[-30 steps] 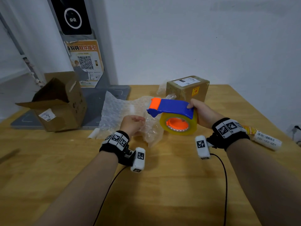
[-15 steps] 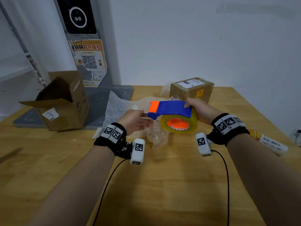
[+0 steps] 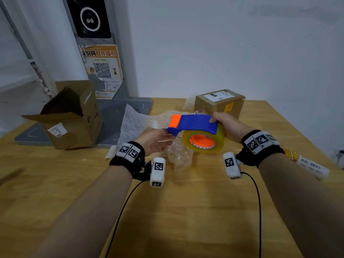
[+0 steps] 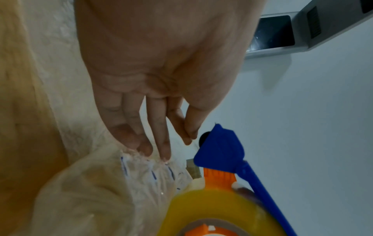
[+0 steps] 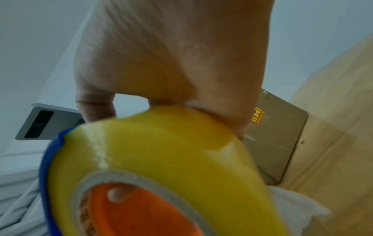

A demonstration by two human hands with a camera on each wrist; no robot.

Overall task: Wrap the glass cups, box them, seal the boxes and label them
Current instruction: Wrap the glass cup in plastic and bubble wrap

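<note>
My right hand [image 3: 220,125] grips the tape dispenser [image 3: 193,123], blue with an orange nose and a yellow tape roll [image 5: 161,151], and holds it above the table. Right below it a glass cup bundled in bubble wrap [image 3: 179,159] stands on the wood. My left hand [image 3: 168,138] reaches to the dispenser's nose. In the left wrist view its thumb and forefinger [image 4: 188,138] meet at the cutter and pinch the clear tape end, which barely shows. The other fingertips [image 4: 165,151] touch the top of the wrapped cup [image 4: 101,191].
A sealed, labelled cardboard box [image 3: 219,103] stands behind the dispenser. An open box [image 3: 70,118] lies tipped at the left on a grey stand base. A loose bubble wrap sheet [image 3: 137,123] lies behind my left hand. A label roll [image 3: 310,166] rests at the table's right edge.
My left hand let go of the wrapped cup's gathered top and moved right to the dispenser's nose. The right hand kept the dispenser nearly still.
</note>
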